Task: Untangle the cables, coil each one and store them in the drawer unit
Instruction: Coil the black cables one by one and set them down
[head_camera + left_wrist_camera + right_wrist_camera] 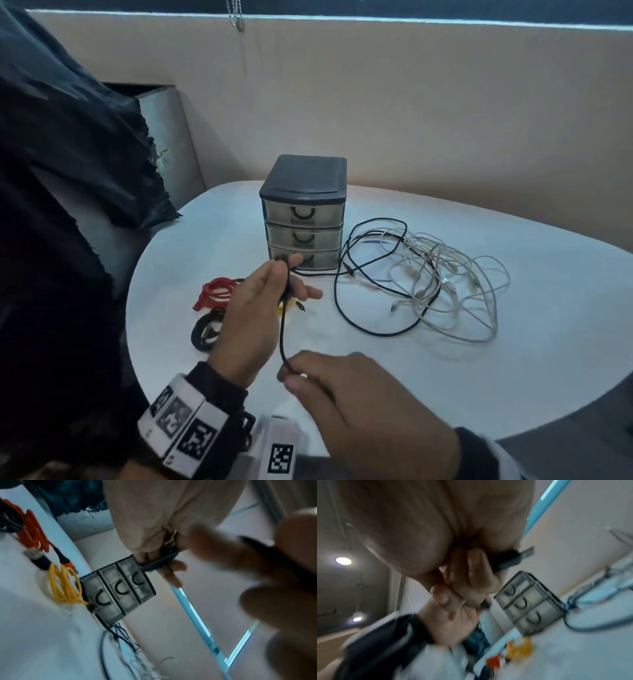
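Observation:
A black cable [283,329] runs taut between my two hands above the white table [445,377]. My left hand [286,274] grips its upper part in curled fingers just in front of the drawer unit [303,212]. My right hand [291,371] pinches its lower end near me, and in the right wrist view a black USB plug [522,554] sticks out of those fingers. The unit's three clear drawers are shut. A tangle of white and black cables [428,281] lies right of the unit. Coiled red [215,293], black [205,330] and yellow [65,585] cables lie to its left.
A dark cloth [68,171] drapes over a grey chair at the table's left. The wall [411,102] stands close behind the drawer unit. The table's rounded edge [565,416] curves past at the front right.

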`<state>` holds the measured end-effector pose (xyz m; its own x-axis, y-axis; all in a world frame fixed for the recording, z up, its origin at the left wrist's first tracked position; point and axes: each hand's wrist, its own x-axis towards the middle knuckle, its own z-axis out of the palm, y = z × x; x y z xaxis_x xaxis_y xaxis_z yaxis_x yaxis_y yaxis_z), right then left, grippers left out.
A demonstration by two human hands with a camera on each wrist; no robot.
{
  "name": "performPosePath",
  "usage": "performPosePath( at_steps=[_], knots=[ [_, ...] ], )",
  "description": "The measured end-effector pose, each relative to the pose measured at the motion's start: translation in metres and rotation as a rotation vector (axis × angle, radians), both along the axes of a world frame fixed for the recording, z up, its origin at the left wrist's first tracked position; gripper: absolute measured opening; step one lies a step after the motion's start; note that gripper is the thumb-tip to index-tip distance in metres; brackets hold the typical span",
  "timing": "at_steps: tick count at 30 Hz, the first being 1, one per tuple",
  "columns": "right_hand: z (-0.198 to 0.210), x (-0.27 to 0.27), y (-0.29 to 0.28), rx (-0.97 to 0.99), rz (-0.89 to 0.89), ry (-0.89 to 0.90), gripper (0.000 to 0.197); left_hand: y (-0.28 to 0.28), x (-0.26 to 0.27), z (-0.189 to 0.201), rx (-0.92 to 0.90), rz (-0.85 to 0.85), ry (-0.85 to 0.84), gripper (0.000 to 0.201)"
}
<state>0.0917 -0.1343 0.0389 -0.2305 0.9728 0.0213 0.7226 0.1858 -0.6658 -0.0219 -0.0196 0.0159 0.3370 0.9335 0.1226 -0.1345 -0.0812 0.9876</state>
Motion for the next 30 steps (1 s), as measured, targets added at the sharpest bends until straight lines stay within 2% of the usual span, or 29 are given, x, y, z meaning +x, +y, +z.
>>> performPosePath(
  at_steps=[2, 4, 5, 7, 9, 11, 16, 18, 21, 22, 26, 28, 30],
  knots=[
    [0.009, 0.014, 0.009, 0.150, -0.027, -0.019, 0.023, -0.001, 0.005, -0.004, 0.029, -0.114, 0.191, 0.039],
    [0.008, 0.033, 0.021, 0.297, -0.111, 0.023, 0.023, -0.005, 0.008, -0.003, -0.018, -0.290, 0.285, 0.054],
    [0.003, 0.041, 0.026, 0.364, -0.174, 0.046, 0.024, -0.007, 0.008, -0.001, -0.072, -0.370, 0.291, 0.060],
    [-0.012, 0.051, 0.035, 0.415, -0.291, 0.159, 0.024, -0.010, 0.008, 0.003, -0.248, -0.459, 0.185, 0.063],
    [-0.027, 0.047, 0.037, 0.341, -0.293, 0.440, 0.027, -0.012, 0.010, 0.005, -0.387, -0.450, 0.040, 0.058],
    [-0.037, 0.039, 0.036, 0.281, -0.310, 0.680, 0.028, -0.013, 0.012, 0.001, -0.440, -0.397, -0.049, 0.050],
    [-0.056, 0.029, 0.039, 0.239, -0.456, 0.782, 0.027, -0.013, 0.020, -0.016, -0.523, -0.240, -0.185, 0.044],
    [-0.058, 0.029, 0.039, 0.254, -0.511, 0.770, 0.029, -0.013, 0.023, -0.020, -0.453, -0.189, -0.115, 0.043],
    [-0.057, 0.028, 0.038, 0.280, -0.558, 0.751, 0.029, -0.013, 0.026, -0.026, -0.157, -0.135, 0.195, 0.045],
    [-0.056, 0.029, 0.038, 0.281, -0.559, 0.742, 0.028, -0.014, 0.025, -0.026, -0.104, -0.144, 0.247, 0.046],
    [-0.058, 0.036, 0.042, 0.168, -0.605, 0.844, 0.023, -0.014, 0.022, -0.023, -0.041, -0.271, 0.342, 0.045],
    [-0.057, 0.039, 0.041, 0.064, -0.587, 0.900, 0.022, -0.013, 0.021, -0.024, 0.008, -0.251, 0.380, 0.040],
    [-0.056, 0.040, 0.040, 0.010, -0.548, 0.879, 0.022, -0.009, 0.020, -0.027, 0.036, -0.197, 0.389, 0.040]
  ],
)
